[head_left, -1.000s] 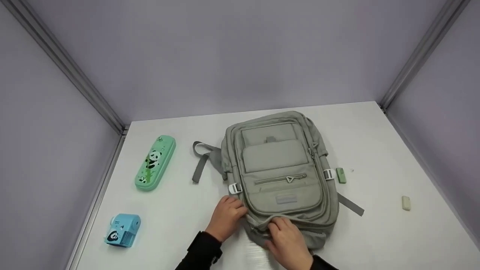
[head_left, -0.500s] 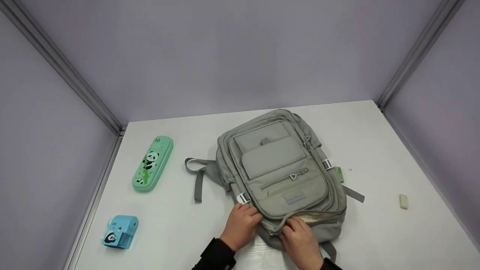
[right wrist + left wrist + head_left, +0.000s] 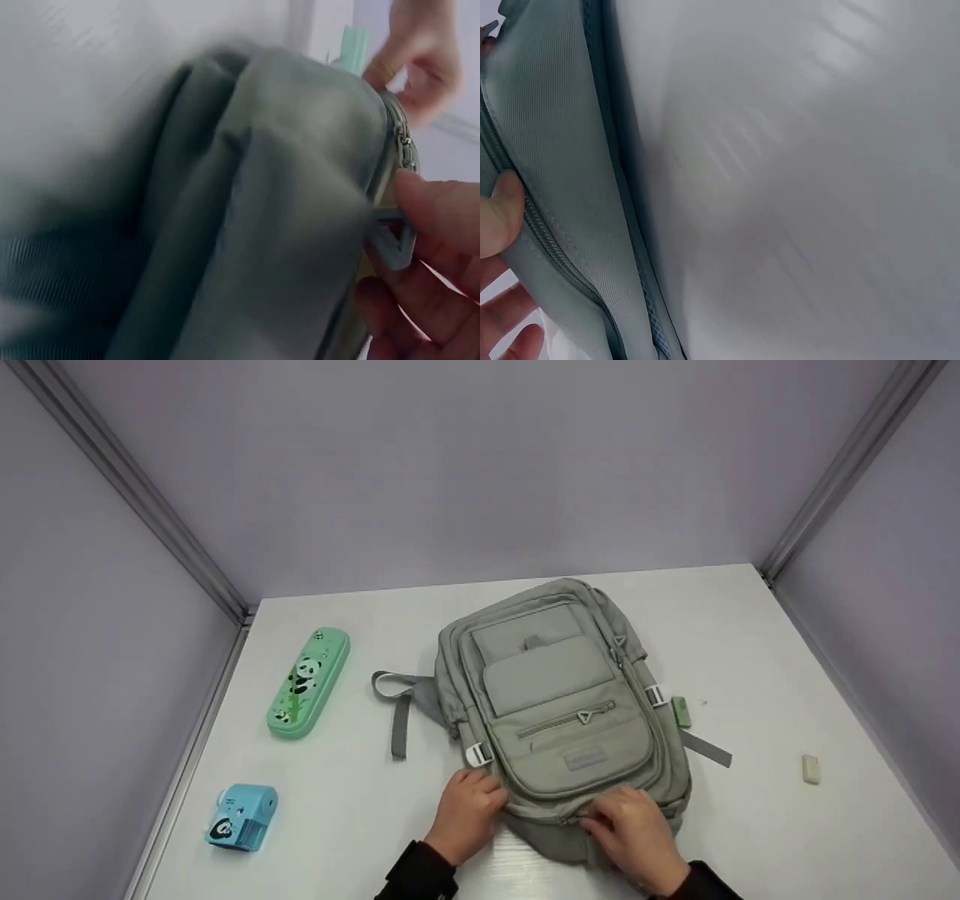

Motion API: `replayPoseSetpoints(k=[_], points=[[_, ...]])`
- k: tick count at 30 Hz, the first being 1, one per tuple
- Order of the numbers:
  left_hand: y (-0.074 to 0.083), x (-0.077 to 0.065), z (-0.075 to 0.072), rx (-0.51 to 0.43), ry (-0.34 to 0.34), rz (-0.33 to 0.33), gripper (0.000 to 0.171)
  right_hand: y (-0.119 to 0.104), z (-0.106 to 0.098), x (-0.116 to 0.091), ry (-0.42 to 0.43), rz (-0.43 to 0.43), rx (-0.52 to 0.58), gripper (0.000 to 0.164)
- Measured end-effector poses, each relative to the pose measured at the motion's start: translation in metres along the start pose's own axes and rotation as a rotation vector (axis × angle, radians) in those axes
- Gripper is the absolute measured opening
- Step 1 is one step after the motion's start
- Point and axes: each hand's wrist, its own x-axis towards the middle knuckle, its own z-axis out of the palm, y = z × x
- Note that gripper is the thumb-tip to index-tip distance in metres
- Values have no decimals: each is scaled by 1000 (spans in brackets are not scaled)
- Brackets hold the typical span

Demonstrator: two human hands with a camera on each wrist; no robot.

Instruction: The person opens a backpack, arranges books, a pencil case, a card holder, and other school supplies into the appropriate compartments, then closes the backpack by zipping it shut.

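Note:
A grey-green backpack (image 3: 555,682) lies front side up on the white table, tilted slightly to the left. At its lower left corner my left hand (image 3: 466,810) grips the fabric; in the left wrist view the thumb (image 3: 504,214) presses beside the zipper track (image 3: 551,240). My right hand (image 3: 634,829) is at the bottom edge, pinching a triangular zipper pull (image 3: 394,244) between thumb and fingers. Zipper teeth (image 3: 406,146) run meshed between the two hands. Below the pull, the zipper edges stand apart.
Left of the backpack lie a green panda pencil case (image 3: 308,682) and a blue panda pencil sharpener (image 3: 241,816). A small green block (image 3: 680,712) sits against its right side, with a small whitish block (image 3: 811,769) farther right. Loose straps (image 3: 400,726) spread on the table.
My right hand has moved right along the backpack's bottom edge with the zipper pull, and the gap seen there is covered. The backpack has turned counterclockwise; my left hand shifted slightly with it.

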Motion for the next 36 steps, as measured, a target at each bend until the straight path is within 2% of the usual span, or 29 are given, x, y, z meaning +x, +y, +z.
replayPoseSetpoints(k=[5,9,14,17,21,25,29,31,33,36], points=[[-26,-11,-4,-7,21,-30,25,19,-17,0,-101,193,0,29],[-49,-15,-8,-44,35,-20,26,32,-25,0,-162,319,-31,28],[-70,-16,-10,-84,22,-41,26,37,-27,2,-229,389,-28,24],[-71,-15,-14,-100,-21,-92,25,33,-27,3,-257,411,-19,23],[-55,-8,-27,-127,-145,-184,24,26,-29,5,-268,437,1,23],[-24,7,-42,-241,-280,-230,30,20,-31,4,-266,464,31,25],[15,23,-48,-348,-417,-176,22,16,-32,3,-255,476,60,26],[31,29,-47,-331,-480,-128,18,14,-32,3,-241,466,68,26],[45,34,-44,-291,-530,-90,22,12,-31,4,-221,448,72,27],[61,38,-37,-209,-533,-46,22,10,-29,2,-187,409,79,29]])
